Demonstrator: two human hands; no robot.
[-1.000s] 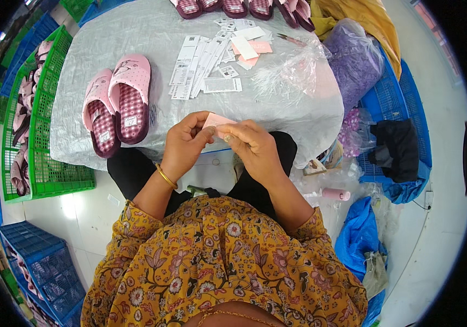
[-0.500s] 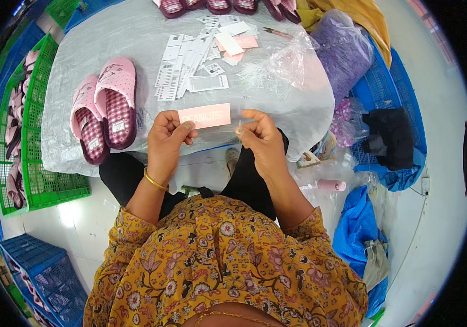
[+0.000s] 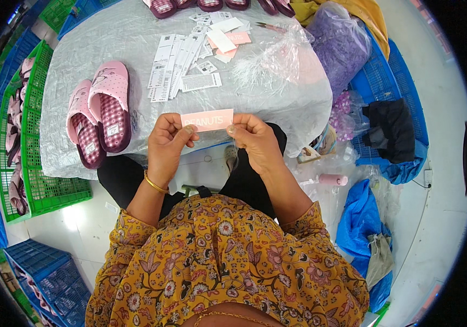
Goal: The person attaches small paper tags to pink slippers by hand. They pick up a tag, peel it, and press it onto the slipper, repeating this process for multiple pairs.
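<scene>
— Where the two hands meet above the near edge of the desk point(image 3: 135, 32), what is being held?

— A small pink card label point(image 3: 207, 120) is held flat between them, one short end pinched by the left hand point(image 3: 167, 143), the other by the right hand point(image 3: 255, 143). Both grips are closed narrowly on the label, thumb against forefinger. White lettering is seen on its face. A gold bangle point(image 3: 154, 184) is worn on the left wrist.

— And what is laid out on the desk?

— A grey plastic sheet is spread over it. A pair of pink slippers point(image 3: 98, 111) is set to the left, side by side and touching, well apart from the label. Strips of white printed tags point(image 3: 181, 60) are fanned out beyond the hands, with more pink labels point(image 3: 233, 39) behind them. A crumpled clear plastic bag point(image 3: 277, 60) lies to the right, and a purple bag point(image 3: 342, 41) is seen past it.

— Beside the desk?

— A green crate point(image 3: 32, 180) holding more slippers is placed at the left; blue crates point(image 3: 391, 60) are stacked at the right.
</scene>
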